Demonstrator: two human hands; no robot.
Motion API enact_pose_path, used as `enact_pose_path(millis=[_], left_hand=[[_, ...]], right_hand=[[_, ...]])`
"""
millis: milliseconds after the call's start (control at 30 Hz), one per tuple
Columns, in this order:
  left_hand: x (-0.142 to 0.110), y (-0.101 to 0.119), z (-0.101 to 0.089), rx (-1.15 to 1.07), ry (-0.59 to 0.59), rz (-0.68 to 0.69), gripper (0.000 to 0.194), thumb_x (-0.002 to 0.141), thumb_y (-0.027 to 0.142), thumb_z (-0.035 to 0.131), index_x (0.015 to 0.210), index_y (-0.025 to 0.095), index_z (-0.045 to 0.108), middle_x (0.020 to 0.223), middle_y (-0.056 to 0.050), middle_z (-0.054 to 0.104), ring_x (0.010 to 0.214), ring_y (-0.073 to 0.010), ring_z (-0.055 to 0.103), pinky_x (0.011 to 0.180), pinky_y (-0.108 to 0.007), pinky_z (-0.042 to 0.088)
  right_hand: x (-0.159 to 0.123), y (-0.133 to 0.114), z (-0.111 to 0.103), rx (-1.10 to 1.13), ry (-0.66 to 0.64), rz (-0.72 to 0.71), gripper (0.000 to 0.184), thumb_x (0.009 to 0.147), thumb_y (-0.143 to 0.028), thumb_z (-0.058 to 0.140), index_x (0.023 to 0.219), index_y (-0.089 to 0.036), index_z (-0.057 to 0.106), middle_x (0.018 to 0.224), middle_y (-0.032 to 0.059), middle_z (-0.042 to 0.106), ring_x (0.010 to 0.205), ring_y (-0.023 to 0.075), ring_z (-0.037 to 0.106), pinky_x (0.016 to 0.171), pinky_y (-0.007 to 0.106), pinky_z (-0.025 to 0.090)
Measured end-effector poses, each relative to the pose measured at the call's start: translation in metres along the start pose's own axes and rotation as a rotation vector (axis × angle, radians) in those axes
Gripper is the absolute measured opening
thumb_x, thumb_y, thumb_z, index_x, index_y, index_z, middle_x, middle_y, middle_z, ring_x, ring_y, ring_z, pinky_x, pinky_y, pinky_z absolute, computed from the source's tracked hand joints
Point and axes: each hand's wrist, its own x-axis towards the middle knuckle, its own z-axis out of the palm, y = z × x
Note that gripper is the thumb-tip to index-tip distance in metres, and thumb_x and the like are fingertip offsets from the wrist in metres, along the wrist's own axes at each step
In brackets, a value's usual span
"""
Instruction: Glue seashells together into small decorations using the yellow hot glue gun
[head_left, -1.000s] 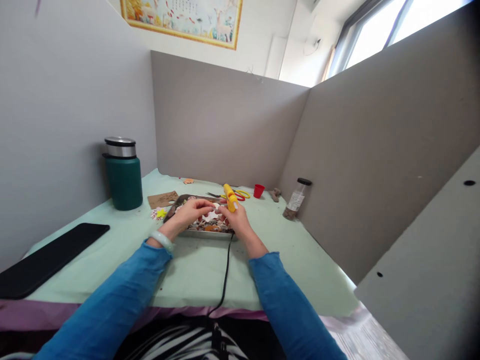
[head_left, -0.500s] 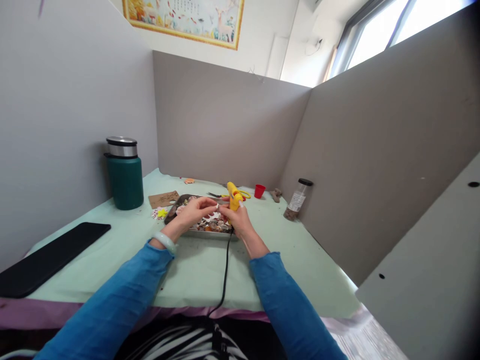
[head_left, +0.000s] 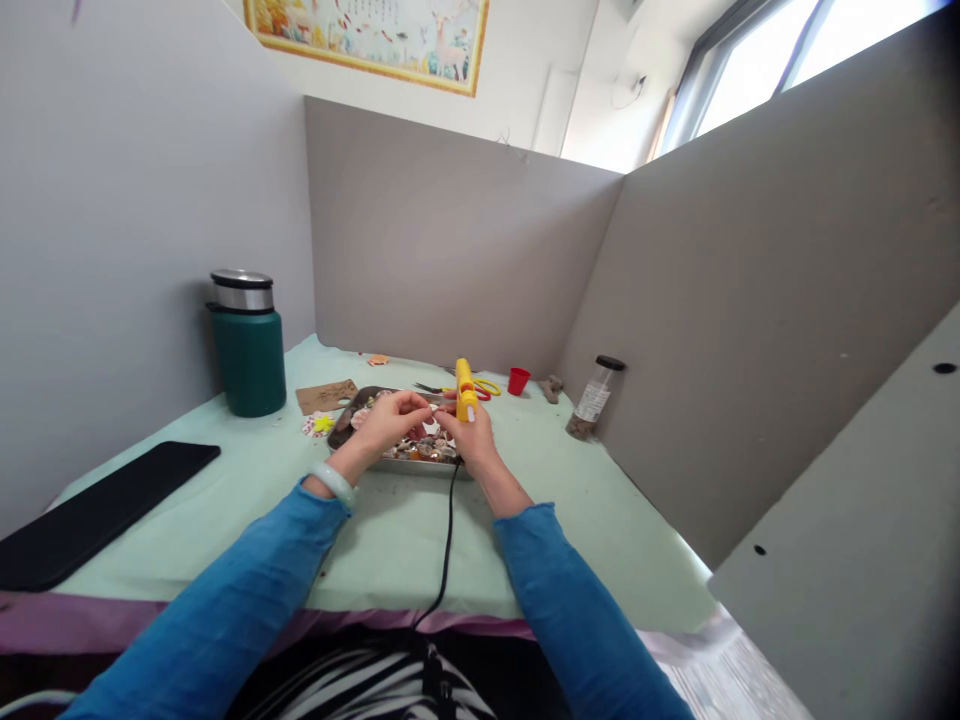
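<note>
A yellow glue gun [head_left: 465, 385] is held in my right hand [head_left: 472, 437], and its black cord [head_left: 450, 540] runs down over the table's front edge. My left hand [head_left: 391, 418] is closed in a pinch, its fingertips close to those of the right hand. Whatever lies between the left fingertips is too small to make out. Beneath both hands sits a metal tray [head_left: 405, 466] filled with shells and small pebble-like pieces [head_left: 427, 450]. The hands cover part of the tray.
Behind the tray lie yellow-handled scissors [head_left: 487, 388] and a red cup [head_left: 518, 381]. A jar [head_left: 595, 398] leans by the right partition. To the left are a green bottle [head_left: 249, 350], a brown card [head_left: 327, 397], a yellow star [head_left: 323, 425] and a black mat [head_left: 105, 515].
The glue gun has turned slightly in my right hand and stands more upright. The small pale piece seen between my fingertips earlier is now hard to see.
</note>
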Motion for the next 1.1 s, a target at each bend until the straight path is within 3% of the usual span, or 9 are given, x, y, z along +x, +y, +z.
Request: enact_pose_path(millis=[167,400,600,733,833,933,1100], left_hand=[[0.0,-0.001,-0.004,0.005,0.0,0.002,0.034,0.066,0.044,0.077,0.078,0.016,0.062,0.062,0.0,0.062,0.055,-0.0138,0.059,0.055,-0.027,0.049],[-0.002,0.004,-0.004,-0.061,-0.048,-0.053,0.041,0.067,0.052,0.077,0.08,0.014,0.068,0.08,-0.007,0.071,0.062,-0.015,0.062,0.06,-0.029,0.053],[0.0,-0.001,-0.007,-0.116,-0.04,-0.079,0.044,0.064,0.052,0.081,0.081,0.013,0.071,0.084,-0.008,0.072,0.063,-0.014,0.063,0.063,-0.028,0.053],[0.001,-0.004,-0.01,-0.187,0.019,-0.107,0.045,0.062,0.05,0.084,0.082,0.012,0.071,0.084,-0.009,0.073,0.063,-0.0139,0.063,0.063,-0.028,0.054],[0.003,-0.008,-0.013,-0.246,0.099,-0.137,0.047,0.059,0.048,0.086,0.081,0.01,0.071,0.082,-0.009,0.072,0.061,-0.0136,0.063,0.062,-0.028,0.054],[0.006,-0.015,-0.016,-0.297,0.168,-0.177,0.044,0.057,0.043,0.088,0.078,0.009,0.069,0.079,-0.01,0.072,0.058,-0.0127,0.063,0.061,-0.027,0.054],[0.009,-0.019,-0.019,-0.414,0.238,-0.257,0.032,0.061,0.03,0.087,0.075,0.009,0.067,0.074,-0.009,0.071,0.054,-0.012,0.062,0.057,-0.025,0.055]], right_hand=[[0.002,0.002,-0.003,0.001,-0.005,-0.042,0.039,0.066,-0.03,0.069,0.102,-0.019,0.056,0.072,-0.0041,0.061,0.058,0.0115,0.053,0.051,0.023,0.043],[0.004,0.011,-0.007,-0.165,0.012,-0.161,0.032,0.07,-0.03,0.067,0.1,-0.021,0.058,0.082,-0.0001,0.066,0.071,0.0159,0.06,0.062,0.026,0.048],[0.002,0.008,-0.006,-0.205,0.027,-0.2,0.03,0.071,-0.031,0.068,0.098,-0.021,0.06,0.083,0.001,0.067,0.075,0.017,0.062,0.07,0.029,0.049],[0.001,0.002,-0.007,-0.17,-0.011,-0.116,0.04,0.072,-0.038,0.07,0.106,-0.02,0.061,0.078,-0.0001,0.064,0.065,0.0147,0.058,0.059,0.026,0.047],[0.002,-0.002,-0.012,-0.119,-0.065,0.004,0.046,0.075,-0.046,0.071,0.111,-0.019,0.062,0.066,-0.0034,0.058,0.049,0.0107,0.048,0.048,0.024,0.041],[0.005,-0.004,-0.017,-0.013,-0.106,0.084,0.043,0.072,-0.049,0.074,0.101,-0.019,0.063,0.055,-0.0063,0.05,0.042,0.0086,0.04,0.042,0.023,0.037],[0.006,-0.006,-0.024,0.087,-0.198,0.12,0.044,0.071,-0.058,0.073,0.079,-0.017,0.061,0.059,-0.0022,0.057,0.043,0.0076,0.045,0.044,0.023,0.04]])
